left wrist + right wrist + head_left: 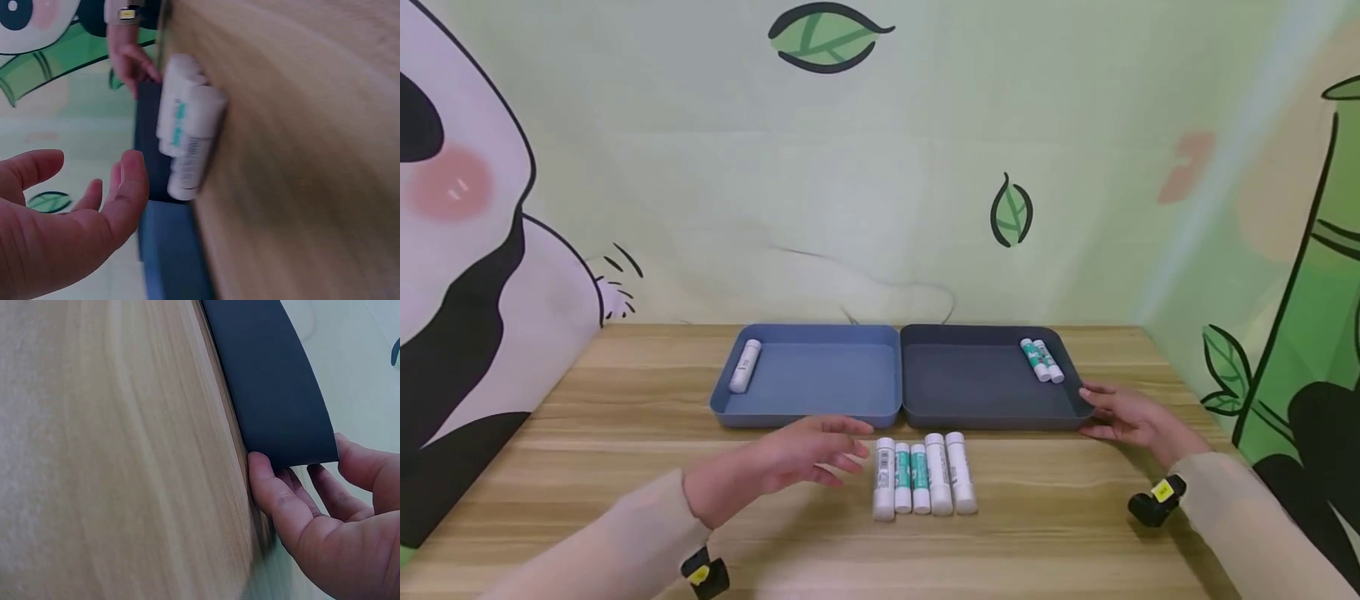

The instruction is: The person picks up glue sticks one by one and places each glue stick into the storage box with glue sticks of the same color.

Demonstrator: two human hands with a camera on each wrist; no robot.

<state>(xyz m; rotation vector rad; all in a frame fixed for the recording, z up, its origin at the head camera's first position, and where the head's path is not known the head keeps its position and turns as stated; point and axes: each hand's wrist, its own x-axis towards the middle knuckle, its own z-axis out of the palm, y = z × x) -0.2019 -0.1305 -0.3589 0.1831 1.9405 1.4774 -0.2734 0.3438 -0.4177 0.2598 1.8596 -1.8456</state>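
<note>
My left hand point(808, 454), fingers spread and slightly bent, hovers left of a row of glue sticks, holding nothing. In that row stand out a large white glue stick point(884, 479) nearest the hand, two small green-labelled glue sticks point(920, 477) and two more large white ones point(938, 473). With its fingertips, my right hand point(1123, 417) holds the front right corner of the dark grey tray point(992, 422). The right wrist view has the thumb at the tray's rim and another fingertip low on its wall point(275, 387).
A blue tray point(820, 419) sits against the dark one's left side, with one large white glue stick point(746, 366) inside. Two small green-labelled glue sticks point(1041, 361) lie at the dark tray's right. Behind the wooden table point(647, 467) rises a printed backdrop point(887, 167).
</note>
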